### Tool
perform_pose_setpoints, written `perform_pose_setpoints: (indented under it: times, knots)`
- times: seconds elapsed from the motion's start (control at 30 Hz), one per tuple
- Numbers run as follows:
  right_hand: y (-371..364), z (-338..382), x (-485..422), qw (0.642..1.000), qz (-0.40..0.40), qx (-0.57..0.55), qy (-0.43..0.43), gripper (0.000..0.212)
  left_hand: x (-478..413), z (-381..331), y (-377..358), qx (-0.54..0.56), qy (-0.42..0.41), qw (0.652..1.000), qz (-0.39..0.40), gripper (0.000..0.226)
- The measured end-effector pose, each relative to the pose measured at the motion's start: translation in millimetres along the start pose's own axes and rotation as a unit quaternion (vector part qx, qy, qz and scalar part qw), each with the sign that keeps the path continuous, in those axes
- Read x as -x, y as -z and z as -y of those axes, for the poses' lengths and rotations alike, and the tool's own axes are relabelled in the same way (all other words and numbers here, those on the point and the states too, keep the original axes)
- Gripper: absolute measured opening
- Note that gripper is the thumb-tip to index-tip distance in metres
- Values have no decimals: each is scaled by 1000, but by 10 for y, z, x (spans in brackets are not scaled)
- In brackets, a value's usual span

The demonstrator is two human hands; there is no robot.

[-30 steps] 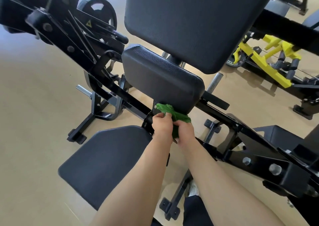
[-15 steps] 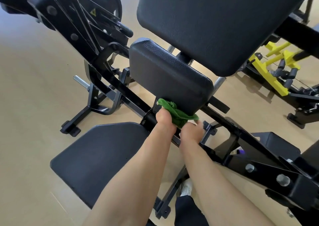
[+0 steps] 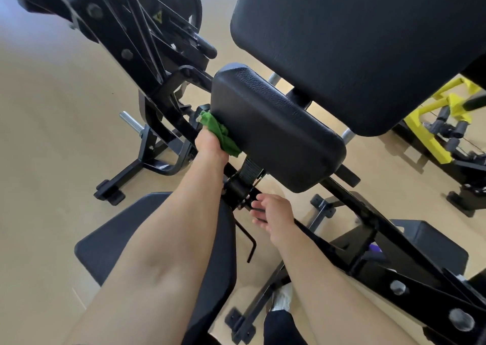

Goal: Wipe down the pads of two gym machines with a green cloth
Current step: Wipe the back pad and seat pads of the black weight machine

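A bunched green cloth (image 3: 220,134) is pressed against the lower left side of the small black pad (image 3: 273,123) in the middle of the machine. My left hand (image 3: 210,147) is shut on the cloth, just below and left of that pad. My right hand (image 3: 273,213) hangs lower down, fingers apart and empty, next to the black bracket (image 3: 242,184) under the pad. A large black back pad (image 3: 355,42) fills the upper right. The black seat pad (image 3: 110,242) lies at lower left, partly hidden by my left forearm.
Black steel frame bars (image 3: 368,221) run diagonally from upper left to lower right. A weight plate (image 3: 181,0) and a chrome peg (image 3: 130,121) sit at upper left. A yellow machine (image 3: 434,129) stands at the right. The floor (image 3: 47,134) is beige.
My left hand slid the cloth up and left along the small pad's lower edge. My right hand let go of the cloth and dropped away, now open.
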State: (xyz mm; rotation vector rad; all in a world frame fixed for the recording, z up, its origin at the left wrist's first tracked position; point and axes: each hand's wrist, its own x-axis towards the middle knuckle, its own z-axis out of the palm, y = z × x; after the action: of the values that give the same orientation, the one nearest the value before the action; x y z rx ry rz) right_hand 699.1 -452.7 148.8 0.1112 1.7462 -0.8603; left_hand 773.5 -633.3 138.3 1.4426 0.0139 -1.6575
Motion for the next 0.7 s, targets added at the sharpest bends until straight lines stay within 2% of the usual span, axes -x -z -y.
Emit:
perform_pose_setpoints:
  times: [0.17,0.27,0.3,0.5,0.6,0.7]
  knots:
    - [-181,148,-18,999,-11,-49,14,25,206,498,146,-5,73,997,2,40]
    - [-213,138,-5,998,-20,-53,42,28,485,686,277,-68,118,991,16,28]
    - [-226,111,2,998,-13,-42,53,30,520,656,270,-94,99,991,8,30]
    - [-310,95,65,996,40,7,79,28,63,134,21,24,37,999,2,39]
    - [-223,76,56,996,34,16,84,31,-180,-62,-18,7,-29,999,26,24]
    - [-181,98,43,990,45,67,115,28,-237,-190,-20,-75,-120,988,56,33]
